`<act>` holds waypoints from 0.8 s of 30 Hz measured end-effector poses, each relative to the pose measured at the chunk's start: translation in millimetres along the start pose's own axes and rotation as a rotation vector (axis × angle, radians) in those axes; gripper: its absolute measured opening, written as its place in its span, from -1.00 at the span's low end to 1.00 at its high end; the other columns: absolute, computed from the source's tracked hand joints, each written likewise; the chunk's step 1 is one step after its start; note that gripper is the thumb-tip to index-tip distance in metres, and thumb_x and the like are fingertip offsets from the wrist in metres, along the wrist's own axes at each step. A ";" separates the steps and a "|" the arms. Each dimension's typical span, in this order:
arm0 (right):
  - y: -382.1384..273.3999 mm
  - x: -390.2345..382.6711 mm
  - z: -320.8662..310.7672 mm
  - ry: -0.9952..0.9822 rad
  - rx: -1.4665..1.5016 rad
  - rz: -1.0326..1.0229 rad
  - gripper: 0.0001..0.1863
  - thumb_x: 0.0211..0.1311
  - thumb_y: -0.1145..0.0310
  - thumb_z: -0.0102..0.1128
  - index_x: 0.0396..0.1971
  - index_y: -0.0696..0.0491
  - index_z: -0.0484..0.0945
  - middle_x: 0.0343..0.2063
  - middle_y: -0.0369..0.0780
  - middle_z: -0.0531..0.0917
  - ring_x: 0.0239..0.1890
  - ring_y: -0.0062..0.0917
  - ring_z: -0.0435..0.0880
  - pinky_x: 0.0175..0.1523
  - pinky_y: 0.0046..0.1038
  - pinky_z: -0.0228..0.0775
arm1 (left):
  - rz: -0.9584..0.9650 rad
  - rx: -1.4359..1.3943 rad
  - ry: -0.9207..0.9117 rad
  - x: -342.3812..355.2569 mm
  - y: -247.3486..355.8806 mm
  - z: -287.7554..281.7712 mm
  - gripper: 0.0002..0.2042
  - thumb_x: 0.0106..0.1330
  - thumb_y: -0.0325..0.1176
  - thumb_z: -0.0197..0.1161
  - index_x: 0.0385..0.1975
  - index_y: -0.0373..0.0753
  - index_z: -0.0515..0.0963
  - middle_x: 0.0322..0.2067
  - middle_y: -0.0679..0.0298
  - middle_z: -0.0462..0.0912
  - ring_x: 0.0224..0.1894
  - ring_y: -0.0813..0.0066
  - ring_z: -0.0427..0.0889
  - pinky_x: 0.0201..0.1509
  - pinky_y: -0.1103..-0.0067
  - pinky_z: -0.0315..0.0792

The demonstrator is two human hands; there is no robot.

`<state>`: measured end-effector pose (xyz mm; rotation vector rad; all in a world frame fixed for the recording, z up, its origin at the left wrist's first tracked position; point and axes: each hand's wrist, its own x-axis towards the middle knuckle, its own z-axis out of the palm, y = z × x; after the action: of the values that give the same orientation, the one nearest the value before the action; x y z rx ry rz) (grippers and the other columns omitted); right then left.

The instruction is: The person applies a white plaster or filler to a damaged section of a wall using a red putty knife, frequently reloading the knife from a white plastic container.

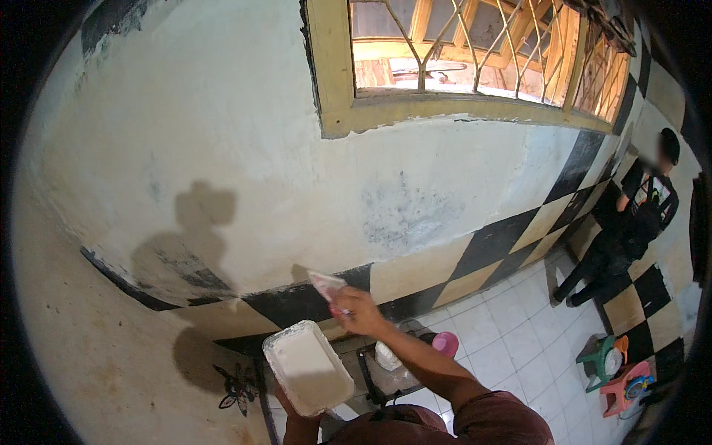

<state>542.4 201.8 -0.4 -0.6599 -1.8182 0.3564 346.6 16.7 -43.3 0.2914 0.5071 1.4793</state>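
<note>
My right hand [356, 311] is closed around a flat paintbrush [323, 283] with a pale, paint-coated wide end and a reddish grip. The brush end points at the wall, over the edge between the whitish painted area and a black square; I cannot tell whether it touches. Below it, my left hand [283, 399] supports a rectangular white tub [348, 387] from its near side, most of the fingers hidden underneath. Whitish paint [304, 363] fills the tub's bottom, and dried smears coat its rim. Dark marks show through the coat on the wall [297, 185].
A yellow-framed window [337, 89] with bars is above. At right, a person [638, 215] in dark clothes stands by the wall. A green stool [597, 360], a pink stool [619, 389] and a pink bowl [445, 343] are on the tiled floor [512, 334]. A butterfly ornament [236, 387] is at lower left.
</note>
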 end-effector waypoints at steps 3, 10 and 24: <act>20.6 3.3 -64.2 -0.014 -0.306 -0.057 -0.75 0.05 0.45 0.28 -0.22 0.11 0.57 -0.32 -0.06 0.63 -0.30 -0.12 0.62 -0.21 -0.20 0.48 | 0.010 0.035 -0.033 7.5 -5.4 5.2 -0.14 0.16 0.35 0.08 0.41 0.02 0.08 0.33 0.06 0.25 0.23 -0.29 0.36 0.26 -0.19 0.24; 13.4 125.0 -175.7 0.302 -0.861 -0.183 -0.86 -0.15 0.49 0.30 -0.60 0.01 0.49 -0.45 -0.20 0.52 -0.39 -0.22 0.53 -0.35 -0.25 0.38 | -0.019 -0.002 -0.057 13.2 -6.1 16.7 -0.17 0.20 0.31 0.07 0.40 -0.03 0.11 0.31 0.03 0.28 0.20 -0.28 0.40 0.20 -0.21 0.30; 79.4 -8.6 -190.3 -0.297 -0.895 0.162 -0.63 0.00 0.49 0.19 -0.09 0.03 0.56 -0.04 -0.12 0.61 0.05 -0.19 0.57 0.14 -0.18 0.43 | -0.023 -0.058 -0.100 15.4 -9.0 24.7 -0.16 0.20 0.30 0.07 0.42 -0.02 0.08 0.36 0.04 0.20 0.25 -0.24 0.35 0.28 -0.19 0.20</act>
<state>743.6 245.4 14.7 -1.4290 -2.1928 -0.3118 366.7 34.1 -28.6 0.3113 0.3859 1.4468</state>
